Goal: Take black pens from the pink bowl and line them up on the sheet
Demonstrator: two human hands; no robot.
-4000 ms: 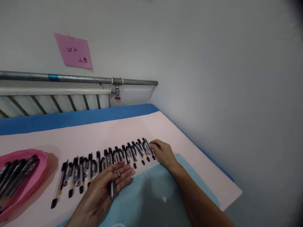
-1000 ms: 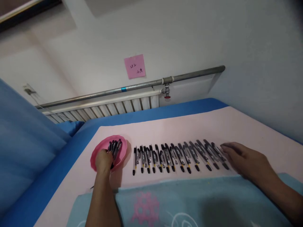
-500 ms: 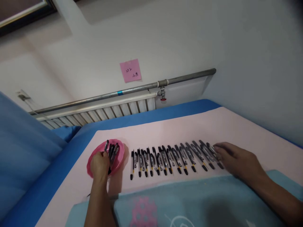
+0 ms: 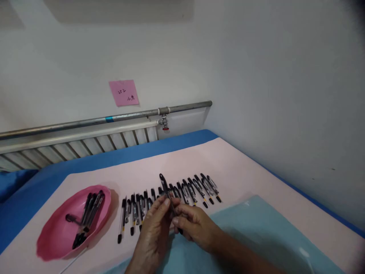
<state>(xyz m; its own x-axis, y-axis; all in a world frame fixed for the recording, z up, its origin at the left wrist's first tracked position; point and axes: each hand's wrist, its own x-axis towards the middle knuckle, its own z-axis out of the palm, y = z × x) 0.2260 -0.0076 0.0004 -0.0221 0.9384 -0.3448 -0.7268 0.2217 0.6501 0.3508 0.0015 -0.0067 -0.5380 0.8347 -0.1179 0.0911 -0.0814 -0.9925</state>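
Note:
Just in front of a row of pens, my two hands meet around one black capped pen (image 4: 164,184), its cap end pointing up and away. My left hand (image 4: 154,228) pinches it near the middle. Lower down, the fingers of my right hand (image 4: 196,224) close on its other end. Behind them, several clear pens with black ends (image 4: 132,219) lie side by side with small parts between them; my hands cover some of these. A pink scalloped bowl (image 4: 54,232) at left holds several assembled black pens (image 4: 92,209), lying loosely crossed.
A pale pink sheet (image 4: 228,163) covers the blue table surface (image 4: 182,142). Light blue fabric (image 4: 256,228) lies along the near side. Behind the table, a radiator (image 4: 94,144), a metal pipe (image 4: 134,115) and a pink note (image 4: 124,93) are on the wall.
My left hand has left the bowl and my right hand has come in from the row's right end. They now hold a pen together. The view has shifted right.

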